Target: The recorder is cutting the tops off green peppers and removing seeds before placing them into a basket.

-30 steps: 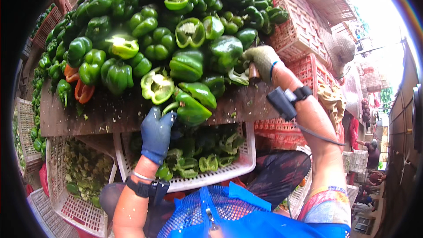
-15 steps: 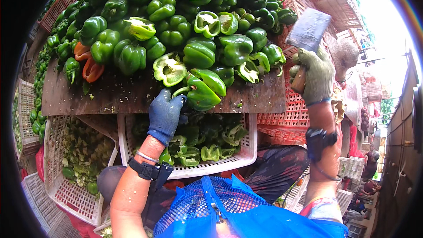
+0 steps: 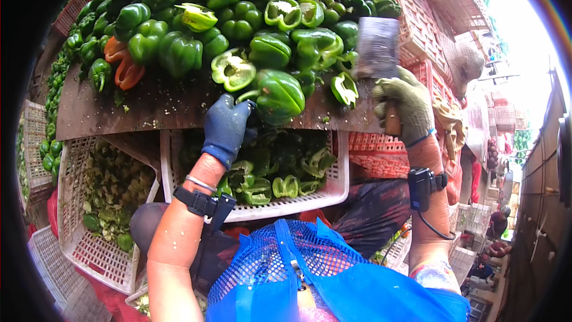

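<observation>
My left hand (image 3: 226, 124), in a blue glove, is closed at the stem side of a large green bell pepper (image 3: 279, 96). That pepper lies at the near edge of a brown wooden board (image 3: 185, 104); some of my fingers are hidden beneath it. In my right hand (image 3: 406, 104), gloved in grey-green, is a cleaver (image 3: 377, 48) gripped by its wooden handle. Its broad grey blade points away from me, right of the pepper and apart from it. Halved peppers with pale insides, such as one pepper half (image 3: 233, 70), lie just beyond.
A big heap of green bell peppers (image 3: 179, 53) covers the board's far side, with an orange-red pepper (image 3: 128, 73) at left. Below the board's edge, a white crate (image 3: 298, 207) holds cut peppers. Another crate (image 3: 98, 265) of green scraps stands left. Red crates (image 3: 372, 143) stand at right.
The cleaver has come left, closer to the pepper, and its blade now stands straighter. The held pepper has turned, showing a rounder side. The whole view has shifted slightly.
</observation>
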Demonstrator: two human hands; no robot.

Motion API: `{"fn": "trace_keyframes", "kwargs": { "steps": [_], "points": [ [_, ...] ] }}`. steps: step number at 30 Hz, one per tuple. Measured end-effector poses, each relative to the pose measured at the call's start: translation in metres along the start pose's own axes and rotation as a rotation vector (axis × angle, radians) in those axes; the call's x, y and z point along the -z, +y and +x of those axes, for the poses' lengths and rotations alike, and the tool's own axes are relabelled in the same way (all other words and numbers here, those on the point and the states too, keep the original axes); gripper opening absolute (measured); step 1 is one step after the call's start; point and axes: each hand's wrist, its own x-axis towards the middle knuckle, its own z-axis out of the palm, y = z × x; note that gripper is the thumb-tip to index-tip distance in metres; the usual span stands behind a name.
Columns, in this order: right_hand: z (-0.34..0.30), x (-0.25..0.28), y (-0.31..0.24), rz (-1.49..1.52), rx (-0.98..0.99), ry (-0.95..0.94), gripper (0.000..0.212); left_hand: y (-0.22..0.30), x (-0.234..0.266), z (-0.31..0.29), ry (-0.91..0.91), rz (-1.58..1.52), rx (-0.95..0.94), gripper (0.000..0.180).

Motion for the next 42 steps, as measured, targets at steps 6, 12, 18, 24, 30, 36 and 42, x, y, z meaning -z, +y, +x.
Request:
{"fn": "trace_keyframes", "kwargs": {
  "steps": [6, 12, 18, 24, 30, 36, 42],
  "points": [
    [-0.024, 0.039, 0.114, 0.441, -0.159, 0.262, 0.015, -0.025, -0.001, 0.013, 0.018, 0.135, -0.178, 0.027],
    [0.015, 0.055, 0.171, -0.351, -0.043, 0.321, 0.037, -0.007, 0.007, -0.002, -0.085, -0.042, -0.037, 0.031],
    [0.028, -0.004, 0.094, -1.319, 0.676, 0.309, 0.042, -0.012, 0.018, -0.005, 0.031, 0.248, -0.166, 0.021],
    [0.071, -0.03, 0.062, -1.389, 0.101, 0.105, 0.045, 0.007, 0.016, -0.016, 0.128, 0.177, -0.184, 0.013],
    [-0.004, -0.03, 0.087, 0.63, 0.083, -0.208, 0.044, 0.022, 0.008, -0.061, -0.339, -0.225, -0.203, 0.038],
    [-0.079, -0.101, 0.09, 0.764, -0.097, -0.333, 0.042, 0.027, -0.003, -0.09, -0.458, -0.127, -0.164, 0.037],
    [-0.114, -0.121, 0.083, 0.244, 0.092, -0.271, 0.058, 0.019, 0.014, -0.115, -0.221, 0.303, -0.534, 0.025]
  ]
}}
